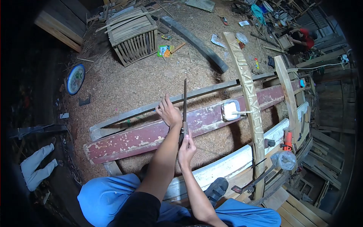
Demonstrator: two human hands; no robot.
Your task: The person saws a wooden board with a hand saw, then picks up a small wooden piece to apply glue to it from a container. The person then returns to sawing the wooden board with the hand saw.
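Note:
My left hand (pixel 169 111) is raised over the worn red-painted plank (pixel 128 140), its fingers stretched out and nothing visible in it. Close beside it, my right hand (pixel 186 151) is closed round the lower end of a long-bladed knife (pixel 185 104). The narrow dark blade points away from me, past my left fingers. Its handle is partly hidden by my right fingers and left forearm. To the right, a tub of white material (pixel 230 110) stands on the red plank, with a pale stick or brush across it. A carved wooden board (pixel 247 85) lies across the planks.
A white-painted beam (pixel 211 172) runs before my knees. At right lie an orange power tool (pixel 288 140), a plastic bag (pixel 284 160) and a plain board (pixel 286 85). A slatted wooden crate (pixel 132 39) stands behind; another person (pixel 302 39) sits at back right.

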